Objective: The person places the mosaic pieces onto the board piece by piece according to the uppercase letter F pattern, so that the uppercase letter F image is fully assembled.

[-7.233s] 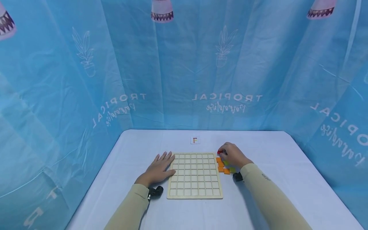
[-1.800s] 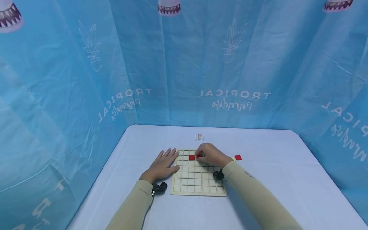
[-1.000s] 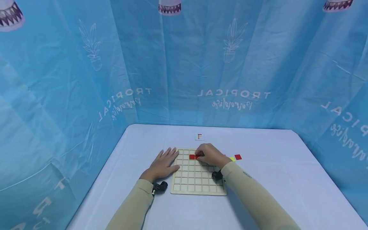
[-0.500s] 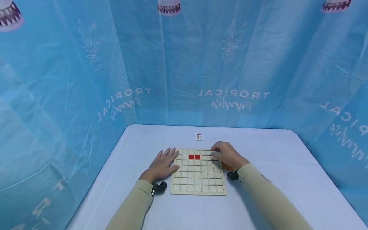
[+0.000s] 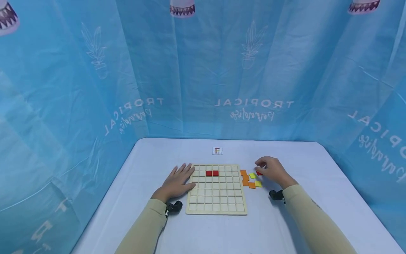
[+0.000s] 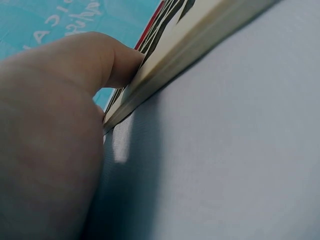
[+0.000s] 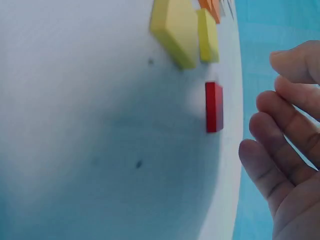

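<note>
My left hand (image 5: 176, 183) lies with spread fingers on the left edge of a wooden grid board (image 5: 216, 214); in the left wrist view the thumb (image 6: 120, 65) rests on the board's edge (image 6: 165, 65). Two red square tiles (image 5: 209, 173) sit side by side in the board's second row from the back. Right of the board, my right hand (image 5: 272, 171) hovers close over a loose red tile (image 7: 214, 107). Its fingers are loosely bent, thumb and fingertips apart, with nothing between them in the right wrist view.
Several orange tiles (image 5: 245, 183) and two yellow tiles (image 5: 258, 183) lie loose between the board and my right hand. A small printed card (image 5: 217, 151) with a coloured grid pattern lies behind the board on the white table (image 5: 171, 151). A blue curtain (image 5: 203, 70) surrounds the table.
My right hand set a second red tile beside the first on the board, let go, and moved right to the loose red tile. The left hand has stayed on the board's edge.
</note>
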A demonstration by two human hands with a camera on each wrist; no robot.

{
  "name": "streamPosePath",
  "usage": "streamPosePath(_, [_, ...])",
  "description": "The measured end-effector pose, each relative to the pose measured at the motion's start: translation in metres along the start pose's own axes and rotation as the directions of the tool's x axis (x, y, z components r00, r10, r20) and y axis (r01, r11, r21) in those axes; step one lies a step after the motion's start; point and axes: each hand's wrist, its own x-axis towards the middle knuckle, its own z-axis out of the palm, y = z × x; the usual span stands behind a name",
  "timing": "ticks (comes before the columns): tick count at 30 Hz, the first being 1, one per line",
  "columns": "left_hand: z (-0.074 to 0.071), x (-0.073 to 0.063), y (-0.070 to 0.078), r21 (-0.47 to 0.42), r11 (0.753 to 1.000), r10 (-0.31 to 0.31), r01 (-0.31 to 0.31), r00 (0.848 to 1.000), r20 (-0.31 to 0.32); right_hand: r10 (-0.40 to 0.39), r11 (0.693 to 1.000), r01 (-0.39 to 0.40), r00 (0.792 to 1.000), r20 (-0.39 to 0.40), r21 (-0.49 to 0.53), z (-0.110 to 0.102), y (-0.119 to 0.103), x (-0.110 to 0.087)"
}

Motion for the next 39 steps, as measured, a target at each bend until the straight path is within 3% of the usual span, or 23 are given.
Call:
streamPosePath(12, [0.003, 0.001, -0.001, -0.007, 1.000, -0.004, 0.004, 1.000, -0.003, 0.035, 0.999, -0.036, 0.999, 0.012, 0.024, 0.003, 0.011, -0.004])
streamPosePath(25, [0.005, 0.000, -0.001, 0.007, 1.000, 0.000, 0.000, 1.000, -0.008, 0.105, 0.994, -0.104, 0.994, 0.033, -0.019, 0.006, 0.010, -0.003])
streamPosePath(39, [0.002, 0.000, -0.001, 0.023, 1.000, 0.001, -0.001, 1.000, -0.003, 0.149, 0.989, -0.149, 0.988, 0.027, 0.001, 0.012, 0.007, -0.002])
